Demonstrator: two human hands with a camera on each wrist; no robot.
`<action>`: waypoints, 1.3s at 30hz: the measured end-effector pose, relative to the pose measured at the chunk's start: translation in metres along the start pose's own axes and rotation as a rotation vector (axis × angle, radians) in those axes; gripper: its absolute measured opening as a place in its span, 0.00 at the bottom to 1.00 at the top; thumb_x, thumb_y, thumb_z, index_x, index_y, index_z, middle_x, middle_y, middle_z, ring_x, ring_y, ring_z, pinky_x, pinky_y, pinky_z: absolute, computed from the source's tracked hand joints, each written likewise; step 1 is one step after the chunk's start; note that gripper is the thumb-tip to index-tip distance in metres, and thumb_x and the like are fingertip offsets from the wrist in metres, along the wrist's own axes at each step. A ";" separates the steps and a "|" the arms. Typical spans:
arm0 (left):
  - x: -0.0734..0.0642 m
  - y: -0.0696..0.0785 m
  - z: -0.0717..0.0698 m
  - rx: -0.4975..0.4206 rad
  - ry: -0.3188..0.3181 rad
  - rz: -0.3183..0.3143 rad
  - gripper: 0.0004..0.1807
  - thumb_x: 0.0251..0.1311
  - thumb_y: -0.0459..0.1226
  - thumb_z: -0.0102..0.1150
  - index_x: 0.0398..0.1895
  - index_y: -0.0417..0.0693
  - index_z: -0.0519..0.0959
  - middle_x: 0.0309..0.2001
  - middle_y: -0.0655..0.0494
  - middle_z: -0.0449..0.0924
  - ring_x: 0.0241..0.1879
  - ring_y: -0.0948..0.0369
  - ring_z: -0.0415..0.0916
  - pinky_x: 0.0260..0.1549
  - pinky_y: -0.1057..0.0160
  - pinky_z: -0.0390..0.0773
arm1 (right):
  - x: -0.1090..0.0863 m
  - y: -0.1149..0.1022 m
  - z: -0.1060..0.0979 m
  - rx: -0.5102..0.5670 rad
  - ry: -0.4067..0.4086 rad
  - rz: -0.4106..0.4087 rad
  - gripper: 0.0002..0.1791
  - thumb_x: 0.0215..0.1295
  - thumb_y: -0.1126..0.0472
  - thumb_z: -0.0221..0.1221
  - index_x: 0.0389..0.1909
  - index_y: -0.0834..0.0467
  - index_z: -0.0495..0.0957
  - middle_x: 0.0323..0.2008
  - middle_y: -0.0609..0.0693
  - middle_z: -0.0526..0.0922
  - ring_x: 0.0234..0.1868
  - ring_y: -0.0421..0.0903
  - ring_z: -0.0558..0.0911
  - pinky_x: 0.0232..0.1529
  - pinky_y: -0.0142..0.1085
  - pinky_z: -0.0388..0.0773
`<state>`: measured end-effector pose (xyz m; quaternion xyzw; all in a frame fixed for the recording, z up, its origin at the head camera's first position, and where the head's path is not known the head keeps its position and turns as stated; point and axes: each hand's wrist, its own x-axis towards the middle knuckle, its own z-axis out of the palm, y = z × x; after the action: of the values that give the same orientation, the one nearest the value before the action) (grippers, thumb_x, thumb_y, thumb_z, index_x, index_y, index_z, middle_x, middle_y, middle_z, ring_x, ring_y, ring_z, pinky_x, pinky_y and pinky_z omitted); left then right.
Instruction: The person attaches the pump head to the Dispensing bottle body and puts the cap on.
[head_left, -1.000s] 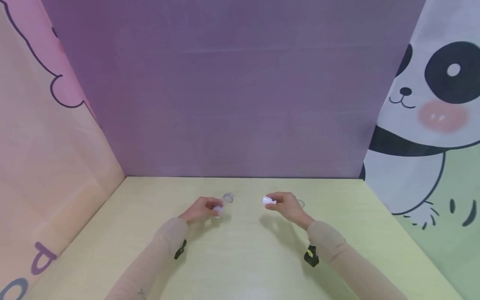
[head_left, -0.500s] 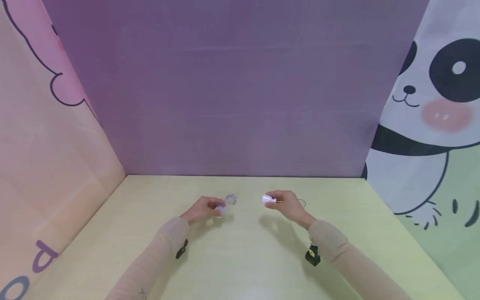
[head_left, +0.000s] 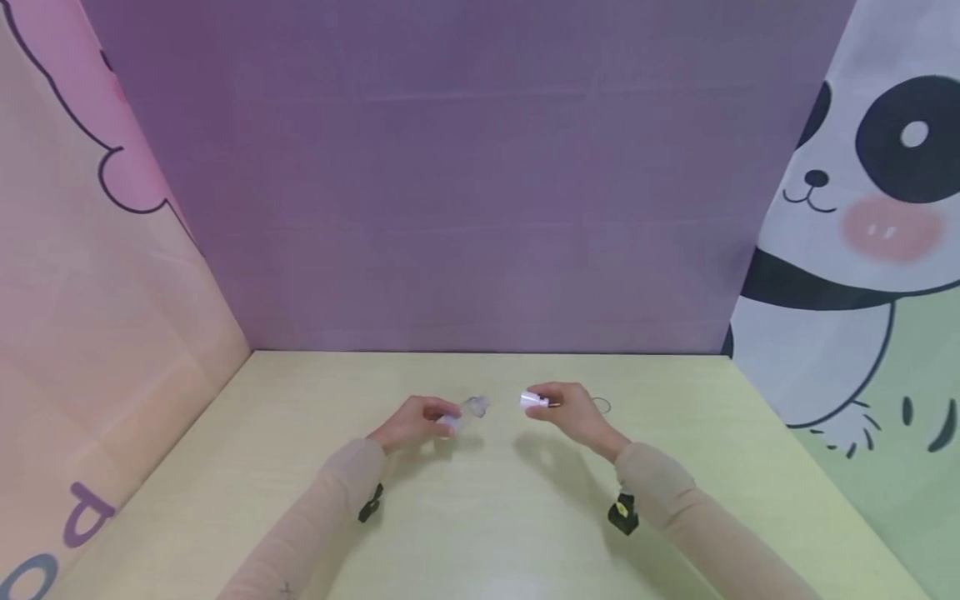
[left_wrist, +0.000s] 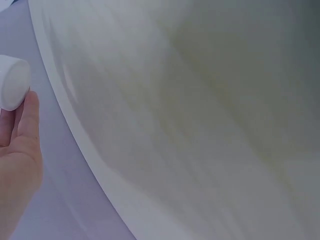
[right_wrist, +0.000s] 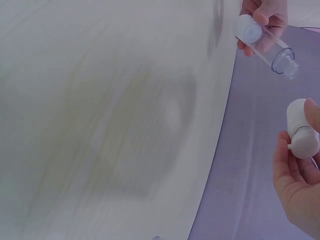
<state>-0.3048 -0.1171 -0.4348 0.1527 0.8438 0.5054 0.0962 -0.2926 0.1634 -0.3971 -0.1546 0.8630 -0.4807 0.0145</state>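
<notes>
In the head view my left hand (head_left: pixel 418 422) grips a clear bottle (head_left: pixel 475 406) by its white base, its neck tilted toward the right. The right wrist view shows the bottle's threaded neck (right_wrist: pixel 288 67) uncovered. The white base (left_wrist: pixel 15 82) shows by my fingers in the left wrist view. Across a small gap, my right hand (head_left: pixel 573 412) pinches a white pump top (head_left: pixel 534 400) between thumb and fingers. A small spout (right_wrist: pixel 290 147) sticks out of it in the right wrist view. Both pieces are held above the table, apart from each other.
A thin clear round outline (head_left: pixel 602 405), perhaps a cap, lies behind my right hand. The pale wooden table (head_left: pixel 480 517) meets a purple back wall (head_left: pixel 480 208). Printed panels stand at both sides, with a panda (head_left: pixel 892 183) on the right.
My left hand has moved a little to the right with the bottle, bringing its neck nearer the pump top. My right hand has stayed almost in place.
</notes>
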 end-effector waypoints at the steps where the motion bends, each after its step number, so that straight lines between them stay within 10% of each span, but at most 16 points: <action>1: 0.000 0.000 0.001 0.002 0.001 -0.002 0.16 0.52 0.33 0.63 0.46 0.44 0.80 0.52 0.49 0.78 0.52 0.56 0.73 0.51 0.58 0.72 | 0.000 0.000 0.001 0.006 0.001 0.006 0.21 0.53 0.64 0.64 0.49 0.65 0.76 0.43 0.59 0.81 0.41 0.49 0.81 0.40 0.35 0.79; 39: 0.006 0.016 0.012 -0.016 -0.046 0.043 0.18 0.49 0.35 0.66 0.46 0.45 0.80 0.49 0.48 0.80 0.46 0.58 0.75 0.48 0.60 0.72 | -0.002 -0.011 0.008 0.033 -0.072 0.015 0.20 0.53 0.60 0.65 0.48 0.61 0.78 0.40 0.52 0.81 0.38 0.43 0.79 0.37 0.33 0.78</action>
<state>-0.3040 -0.0974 -0.4262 0.1818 0.8338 0.5104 0.1059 -0.2864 0.1516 -0.3924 -0.1649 0.8551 -0.4888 0.0517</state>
